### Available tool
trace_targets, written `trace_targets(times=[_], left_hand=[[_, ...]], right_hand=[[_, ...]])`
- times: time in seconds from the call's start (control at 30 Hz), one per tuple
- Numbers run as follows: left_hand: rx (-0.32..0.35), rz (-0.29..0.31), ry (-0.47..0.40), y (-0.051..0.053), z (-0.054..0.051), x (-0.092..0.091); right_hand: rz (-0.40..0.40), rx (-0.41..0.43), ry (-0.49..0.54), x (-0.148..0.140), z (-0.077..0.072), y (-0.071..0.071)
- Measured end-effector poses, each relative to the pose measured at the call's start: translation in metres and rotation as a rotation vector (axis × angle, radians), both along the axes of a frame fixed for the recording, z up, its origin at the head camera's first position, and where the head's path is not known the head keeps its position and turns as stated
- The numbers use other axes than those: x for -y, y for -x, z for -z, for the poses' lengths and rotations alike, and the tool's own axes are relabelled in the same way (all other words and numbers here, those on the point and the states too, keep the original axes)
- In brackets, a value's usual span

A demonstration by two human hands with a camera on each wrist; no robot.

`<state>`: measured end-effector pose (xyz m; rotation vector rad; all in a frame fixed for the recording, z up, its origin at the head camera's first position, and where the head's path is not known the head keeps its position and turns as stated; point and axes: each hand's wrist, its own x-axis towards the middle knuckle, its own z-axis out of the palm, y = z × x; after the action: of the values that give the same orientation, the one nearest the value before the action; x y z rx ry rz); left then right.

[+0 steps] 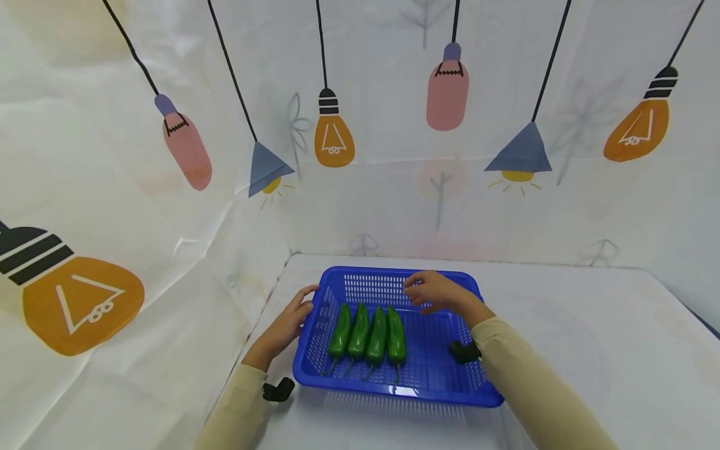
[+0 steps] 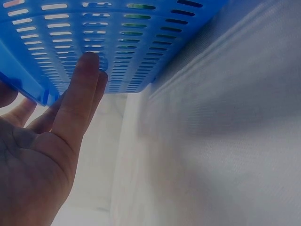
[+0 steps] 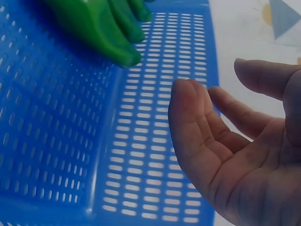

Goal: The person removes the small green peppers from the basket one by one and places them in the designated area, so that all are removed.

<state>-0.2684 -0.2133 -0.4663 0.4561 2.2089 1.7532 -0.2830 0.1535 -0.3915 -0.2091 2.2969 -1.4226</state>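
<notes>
Touching one blue basket (image 1: 427, 359), the left hand (image 1: 285, 325) lies outstretched—the right hand (image 1: 439, 292) curls loosely near four peppers (image 1: 359, 334) inside.

Blue rectangular slotted plastic basket (image 1: 365, 270): smooth, glossy rim. Four long green peppers (image 1: 377, 337): smooth, glossy skin. White wall sheeting printed with lamps (image 1: 382, 206): creased, faint sheen; cloth or plastic film, cannot tell. White tabletop (image 1: 568, 337): matt, fine-grained in the left wrist view. Beige long sleeves (image 1: 534, 381): matt cloth. Black wrist pieces (image 1: 279, 390): dull.
</notes>
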Motion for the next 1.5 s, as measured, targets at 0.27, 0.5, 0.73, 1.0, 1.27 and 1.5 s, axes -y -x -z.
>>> trace_targets(times=[0.27,0.5,0.73,1.0,1.27,1.5], left_hand=[[0.007,-0.004,0.002,0.001,0.0,0.0],[0.008,-0.009,0.002,0.001,0.0,0.0],[0.009,-0.013,0.007,0.001,-0.001,0.0],[0.011,-0.026,0.017,-0.001,-0.001,0.0],[0.011,-0.022,0.011,-0.001,-0.002,-0.001],[0.012,-0.023,0.007,-0.001,-0.001,-0.001]], right_hand=[[0.015,0.005,-0.044,0.009,0.011,0.005],[0.016,0.008,-0.096,0.018,0.021,0.003],[0.017,-0.012,-0.135,0.025,0.029,0.003],[0.026,-0.02,-0.208,0.031,0.034,0.003],[0.025,-0.019,-0.274,0.039,0.035,0.002],[0.03,0.019,-0.302,0.041,0.042,0.007]])
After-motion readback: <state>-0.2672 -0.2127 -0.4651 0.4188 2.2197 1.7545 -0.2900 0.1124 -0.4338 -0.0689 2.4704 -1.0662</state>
